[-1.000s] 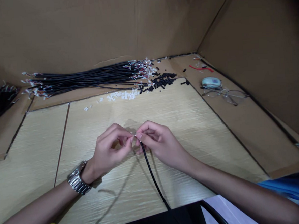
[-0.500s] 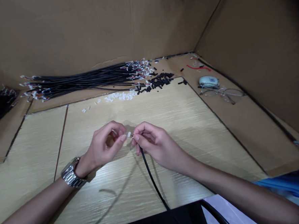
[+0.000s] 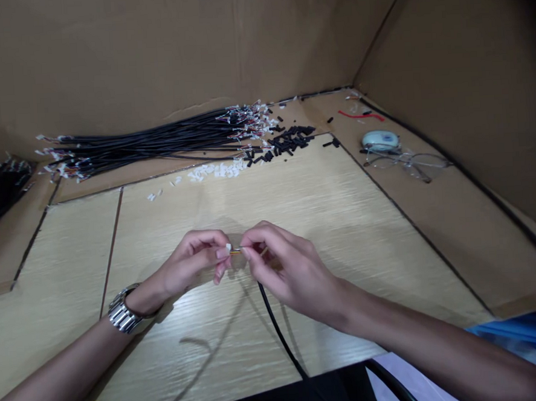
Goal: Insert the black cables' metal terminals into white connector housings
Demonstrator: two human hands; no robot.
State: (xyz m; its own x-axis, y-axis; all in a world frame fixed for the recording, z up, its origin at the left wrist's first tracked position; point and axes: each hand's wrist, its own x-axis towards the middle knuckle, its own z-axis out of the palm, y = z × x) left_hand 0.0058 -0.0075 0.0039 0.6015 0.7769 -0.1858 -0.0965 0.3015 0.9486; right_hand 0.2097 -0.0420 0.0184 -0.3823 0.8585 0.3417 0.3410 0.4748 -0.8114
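Between thumb and fingertips, my left hand [image 3: 203, 256] pinches a small white connector [image 3: 228, 247]. Thin wires [image 3: 235, 251], one of them yellowish, run from the connector to my right hand [image 3: 285, 257], whose thumb and forefinger are closed on them. Below my right hand a black cable [image 3: 276, 327] hangs down over the table's front edge. Its upper end is hidden by my right fingers. Both hands are held over the middle of the wooden table [image 3: 168, 346].
Along the back lies a bundle of black cables [image 3: 150, 138] with white-tipped ends. In front are loose white connectors [image 3: 218, 169] and short black tubes [image 3: 291, 140]. At the right are a pale oval object [image 3: 380, 140], eyeglasses [image 3: 411, 161] and a red strip [image 3: 361, 115]. Cardboard walls [image 3: 469, 79] enclose the table.
My left hand has closed on the white connector, which it was beside before. My right fingers have shifted slightly and grip the wires. The view has turned a little to the left.
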